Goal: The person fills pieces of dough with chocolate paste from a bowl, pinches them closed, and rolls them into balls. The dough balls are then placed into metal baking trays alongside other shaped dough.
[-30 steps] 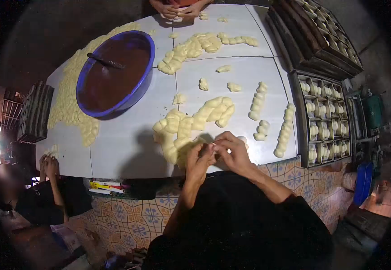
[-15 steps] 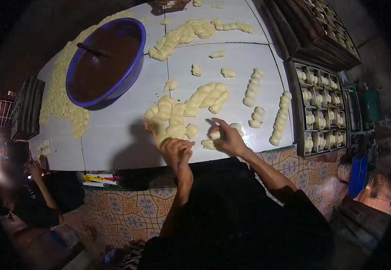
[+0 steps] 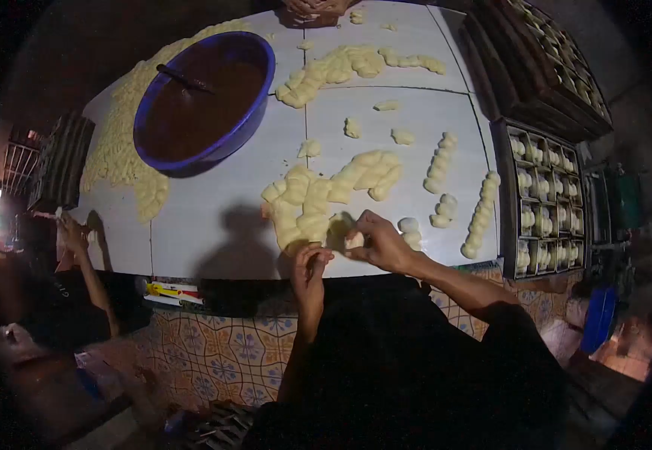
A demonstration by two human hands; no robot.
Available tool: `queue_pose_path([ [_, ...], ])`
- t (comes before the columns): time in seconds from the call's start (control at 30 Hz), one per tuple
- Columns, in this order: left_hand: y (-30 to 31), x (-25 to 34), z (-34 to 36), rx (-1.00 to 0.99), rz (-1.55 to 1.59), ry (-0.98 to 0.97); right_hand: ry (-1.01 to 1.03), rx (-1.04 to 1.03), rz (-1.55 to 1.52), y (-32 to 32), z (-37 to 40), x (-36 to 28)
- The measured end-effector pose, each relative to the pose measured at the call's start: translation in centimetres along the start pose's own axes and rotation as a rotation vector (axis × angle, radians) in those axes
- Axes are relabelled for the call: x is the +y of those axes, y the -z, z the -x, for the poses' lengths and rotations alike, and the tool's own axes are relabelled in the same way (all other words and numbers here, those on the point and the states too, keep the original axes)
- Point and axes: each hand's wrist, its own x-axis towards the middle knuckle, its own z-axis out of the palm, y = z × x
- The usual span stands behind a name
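My right hand (image 3: pixel 387 246) is closed around a small pale dough piece (image 3: pixel 354 240), held between thumb and fingers just above the table's near edge. Close beside it, my left hand (image 3: pixel 310 281) has its fingers curled together at the near end of a large lumpy dough mass (image 3: pixel 312 206). Whether anything sits inside those left fingers is hidden. To the right of my right hand lie small rounded dough balls (image 3: pixel 410 232). Farther right are a short dough row (image 3: pixel 444 211) and two longer rows of joined balls, one being the dough row (image 3: pixel 481 215) near the table's right side.
A blue basin (image 3: pixel 262 105) of brown filling with a utensil stands at left, beside many dough pieces (image 3: pixel 120 150). Divided trays of dough (image 3: pixel 502 187) stand at right. Another person's hands (image 3: pixel 318 9) are at the far edge; a co-worker's hand (image 3: pixel 75 234) is at left.
My right hand, spread above the dough before, has closed on a small dough piece and come nearer my left hand. The view has shifted, so the table appears farther right.
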Motion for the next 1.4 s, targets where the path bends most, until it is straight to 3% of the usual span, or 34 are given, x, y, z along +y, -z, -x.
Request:
queue_pose_path([
  [0.03, -0.8, 0.8, -0.1, -0.018, -0.021, -0.059, 0.06, 0.134, -0.14, 0.1, -0.7, -0.9],
  [0.07, -1.5, 1.8, -0.1, -0.035, -0.045, -0.114, -0.056, 0.082, -0.237, 0.8, -0.7, -2.1],
  [0.13, -2.6, 5.0, -0.8, -0.178, -0.217, -0.282, 0.004, 0.094, -0.267, 1.1, -1.1, -3.8],
  [0.2, -3.9, 4.7, -1.1, -0.108, 0.107, -0.179, 0.004, 0.177, -0.419, 0.2, -1.7, -3.9],
  [0.33, -4.4, 4.2, -3.3, 0.014, -0.142, -0.347, 0.047, 0.283, -0.375, 0.3, -2.3, -5.0],
  [0.43, -4.7, 3.4, -4.2, 0.072, -0.097, -0.213, 0.052, 0.234, -0.105, 0.3, -4.0, -1.8],
  [0.47, -4.6, 3.1, -4.4, 0.092, -0.111, -0.154, -0.014, 0.29, -0.454, 0.0, -4.4, -1.5],
  [0.5, -4.5, 2.7, -4.6, 0.067, -0.158, -0.102, 0.074, 0.302, -0.488, 1.1, -4.5, -2.9],
  [0.53, -4.8, 2.7, -5.0, -0.015, 0.138, -0.043, 0.163, 0.308, -0.52, 2.3, -4.7, -4.2],
  [0.57, -5.0, 2.7, -5.4, -0.096, 0.431, 0.019, 0.237, 0.228, -0.174, 2.1, -4.9, -4.2],
  [0.6, -5.0, 2.7, -5.6, -0.179, 0.719, 0.085, 0.287, 0.111, -0.305, 0.9, -4.9, -3.2],
  [0.67, -4.7, 2.8, -5.8, -0.282, 1.044, 0.274, 0.334, 0.165, -0.118, 0.0, -5.8, -0.7],
  [0.73, -4.8, 4.4, -6.9, -0.391, 1.367, 0.438, 0.195, 0.087, -0.519, -0.2, -6.7, 0.6],
  [0.77, -5.1, 6.2, -7.5, -0.551, 1.501, 0.356, 0.141, 0.052, -0.667, 0.6, -6.7, 0.0],
  [0.8, -5.2, 8.3, -8.7, -0.559, 1.183, 0.258, 0.09, 0.013, -0.813, 1.3, -7.0, -0.2],
  [0.87, -4.4, 8.5, -13.2, -0.751, 1.143, 0.157, 0.178, -0.05, -0.909, 0.2, -8.1, 2.3],
  [0.93, -2.0, 9.9, -20.4, -0.448, 0.665, -0.013, 0.249, 0.005, -0.94, -0.1, -8.3, 2.8],
  [0.97, -1.1, 12.9, -23.7, -0.326, 0.396, -0.065, 0.154, 0.031, -0.964, 0.3, -8.0, 2.3],
  [1.0, 0.4, 14.3, -27.5, 0.027, 0.012, -0.136, 0.158, 0.067, -0.954, 0.4, -8.1, 2.0],
  [1.07, 3.1, 15.3, -33.9, 0.216, -0.912, -0.278, 0.167, 0.135, -0.939, 0.1, -8.2, 1.5],
  [1.13, 2.7, 17.3, -33.8, 0.036, -1.061, 0.026, 0.172, 0.135, -0.955, -0.3, -8.2, 2.8],
  [1.2, 2.9, 17.0, -34.9, 0.0, -1.065, 0.148, 0.093, 0.119, -0.962, 0.1, -8.0, 3.7],
  [1.3, 4.4, 12.4, -35.6, 0.29, -1.001, -0.07, 0.075, 0.23, -1.128, -0.2, -8.9, 4.0],
  [1.33, 3.2, 13.8, -32.7, 0.215, -0.809, -0.047, 0.067, 0.257, -1.175, -0.5, -8.7, 4.7],
  [1.37, 1.6, 15.2, -29.3, 0.142, -0.617, -0.024, -0.15, 0.277, -1.083, 0.7, -8.7, 3.4],
  [1.4, 0.7, 13.6, -26.8, 0.133, -0.322, -0.014, -0.094, 0.303, -1.136, 0.4, -9.1, 2.9],
])
